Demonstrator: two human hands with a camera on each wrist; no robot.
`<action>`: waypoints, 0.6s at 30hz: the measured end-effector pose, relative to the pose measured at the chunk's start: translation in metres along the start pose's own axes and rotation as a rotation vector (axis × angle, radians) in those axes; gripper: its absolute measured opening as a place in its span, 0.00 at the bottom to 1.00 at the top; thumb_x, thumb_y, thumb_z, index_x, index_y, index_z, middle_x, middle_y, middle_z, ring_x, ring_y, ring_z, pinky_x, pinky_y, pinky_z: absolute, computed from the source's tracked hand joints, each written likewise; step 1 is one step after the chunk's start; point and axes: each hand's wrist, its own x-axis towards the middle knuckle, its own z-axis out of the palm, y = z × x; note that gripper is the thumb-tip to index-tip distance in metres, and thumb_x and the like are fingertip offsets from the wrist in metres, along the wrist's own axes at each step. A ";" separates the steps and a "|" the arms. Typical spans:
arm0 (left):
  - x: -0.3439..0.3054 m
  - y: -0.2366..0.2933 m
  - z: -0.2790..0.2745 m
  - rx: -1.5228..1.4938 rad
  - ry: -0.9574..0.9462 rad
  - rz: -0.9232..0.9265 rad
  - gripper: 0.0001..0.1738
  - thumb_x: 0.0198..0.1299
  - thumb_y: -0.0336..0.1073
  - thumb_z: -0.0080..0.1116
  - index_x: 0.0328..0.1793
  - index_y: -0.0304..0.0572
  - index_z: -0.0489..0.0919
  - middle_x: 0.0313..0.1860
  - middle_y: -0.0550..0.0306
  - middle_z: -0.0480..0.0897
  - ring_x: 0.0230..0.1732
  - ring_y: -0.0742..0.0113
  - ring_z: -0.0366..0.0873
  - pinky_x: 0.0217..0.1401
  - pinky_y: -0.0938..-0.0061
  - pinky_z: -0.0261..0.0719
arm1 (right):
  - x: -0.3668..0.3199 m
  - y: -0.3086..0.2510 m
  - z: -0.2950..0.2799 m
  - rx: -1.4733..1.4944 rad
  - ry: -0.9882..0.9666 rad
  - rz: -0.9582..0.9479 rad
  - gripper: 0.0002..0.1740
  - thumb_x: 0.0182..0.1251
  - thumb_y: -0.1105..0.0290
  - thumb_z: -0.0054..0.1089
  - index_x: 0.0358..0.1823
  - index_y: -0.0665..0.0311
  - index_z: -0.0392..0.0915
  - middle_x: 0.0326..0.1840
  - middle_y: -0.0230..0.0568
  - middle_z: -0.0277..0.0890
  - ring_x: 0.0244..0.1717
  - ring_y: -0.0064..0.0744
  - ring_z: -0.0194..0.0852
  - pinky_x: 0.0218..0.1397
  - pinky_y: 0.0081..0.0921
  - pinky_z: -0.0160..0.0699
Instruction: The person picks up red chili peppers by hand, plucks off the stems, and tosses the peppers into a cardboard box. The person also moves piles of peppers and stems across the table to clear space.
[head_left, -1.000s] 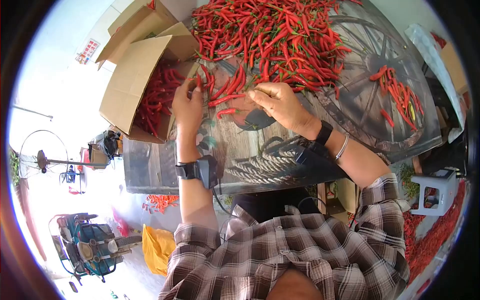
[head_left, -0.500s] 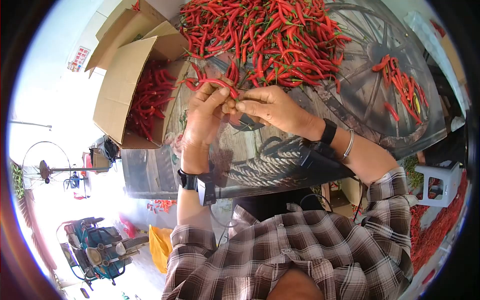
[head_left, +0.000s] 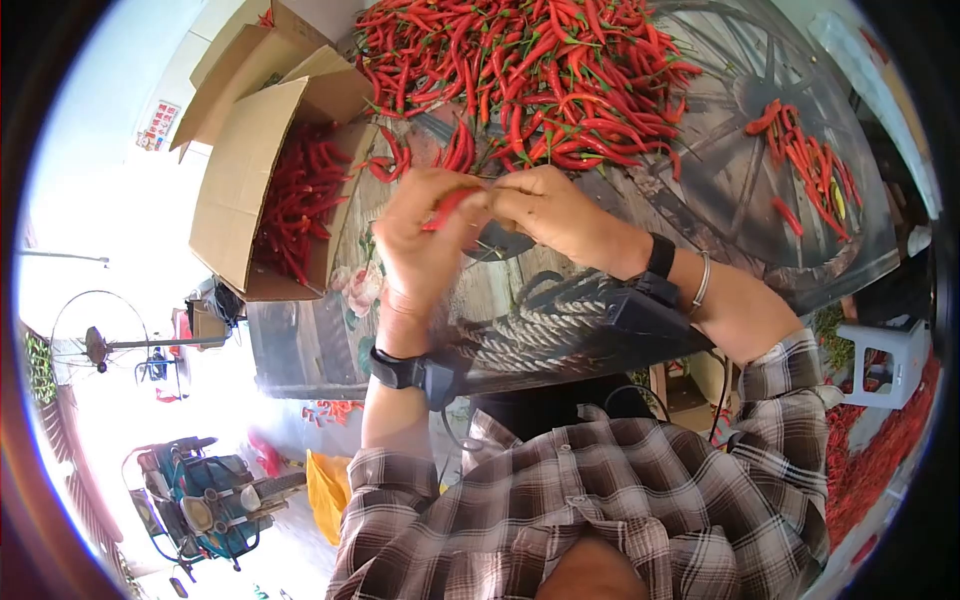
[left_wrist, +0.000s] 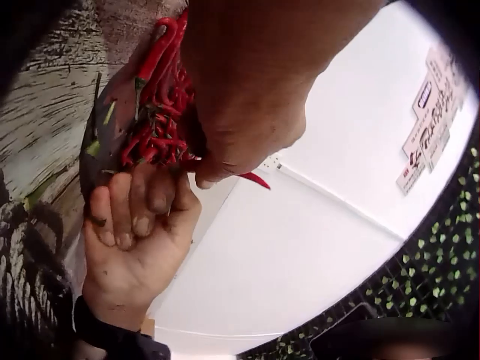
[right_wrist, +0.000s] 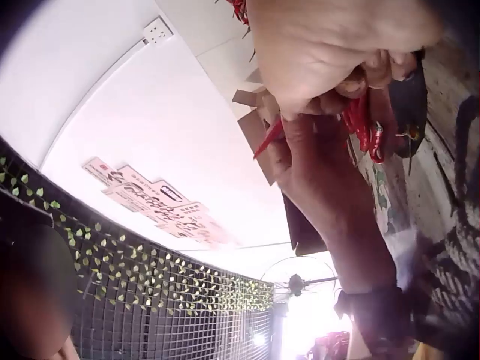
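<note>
In the head view the left hand [head_left: 425,235] holds a red chili [head_left: 447,208] between thumb and fingers, above the table. The right hand [head_left: 565,218] meets it at the chili's end, its thumb and forefinger pinched together with the other fingers curled. In the left wrist view the chili's red tip [left_wrist: 257,180] sticks out past the left hand [left_wrist: 247,127], and the right hand [left_wrist: 139,232] touches that hand. The right wrist view shows the chili [right_wrist: 270,139] pointing out from the left hand [right_wrist: 322,172]; whatever lies between the fingertips is hidden.
Beyond the hands spreads a large pile of red chilies [head_left: 530,80]. An open cardboard box [head_left: 240,185] with chilies inside stands at the left. Several chilies [head_left: 810,175] lie at the table's right. Rope [head_left: 530,330] appears near the front edge.
The left hand has come from beside the box to the right hand, bringing a chili. Over the last half second the left hand has turned, and the chili tilts differently.
</note>
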 end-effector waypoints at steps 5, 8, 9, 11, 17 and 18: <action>0.012 -0.036 -0.024 -0.521 0.537 -0.551 0.06 0.64 0.31 0.50 0.42 0.37 0.77 0.34 0.59 0.79 0.31 0.74 0.76 0.33 0.80 0.74 | 0.002 0.004 0.000 0.014 -0.004 -0.059 0.13 0.67 0.69 0.52 0.27 0.70 0.77 0.21 0.24 0.68 0.26 0.12 0.60 0.28 0.19 0.61; 0.006 -0.082 -0.051 -0.255 0.225 -0.671 0.07 0.62 0.29 0.50 0.42 0.37 0.77 0.37 0.57 0.79 0.28 0.74 0.75 0.33 0.80 0.73 | 0.008 0.018 0.003 0.015 -0.026 -0.171 0.09 0.66 0.71 0.54 0.35 0.72 0.76 0.28 0.27 0.72 0.30 0.14 0.65 0.34 0.20 0.68; 0.010 -0.090 -0.053 -0.008 0.114 -0.578 0.10 0.59 0.29 0.50 0.46 0.34 0.77 0.40 0.52 0.78 0.32 0.65 0.77 0.39 0.75 0.74 | 0.009 0.022 0.006 0.077 -0.028 -0.257 0.09 0.66 0.72 0.55 0.41 0.73 0.75 0.32 0.30 0.74 0.34 0.15 0.69 0.39 0.20 0.71; 0.007 -0.102 -0.048 0.219 0.052 -0.466 0.13 0.57 0.28 0.50 0.48 0.32 0.76 0.42 0.50 0.76 0.37 0.60 0.76 0.44 0.72 0.73 | 0.012 0.030 0.006 0.137 -0.037 -0.257 0.11 0.66 0.73 0.55 0.46 0.73 0.73 0.36 0.32 0.74 0.38 0.17 0.71 0.43 0.20 0.72; 0.001 -0.119 -0.037 0.436 -0.167 -0.376 0.21 0.51 0.29 0.51 0.54 0.38 0.77 0.50 0.41 0.71 0.55 0.46 0.70 0.58 0.63 0.68 | 0.001 0.010 0.003 0.063 -0.004 -0.168 0.14 0.67 0.74 0.55 0.51 0.73 0.70 0.39 0.33 0.73 0.43 0.19 0.73 0.47 0.21 0.74; 0.001 -0.116 -0.039 0.435 -0.172 -0.378 0.21 0.51 0.29 0.51 0.54 0.38 0.77 0.50 0.41 0.71 0.55 0.46 0.70 0.58 0.63 0.68 | 0.001 0.010 0.004 0.099 -0.013 -0.179 0.14 0.67 0.74 0.55 0.51 0.73 0.70 0.37 0.32 0.73 0.41 0.18 0.71 0.45 0.21 0.73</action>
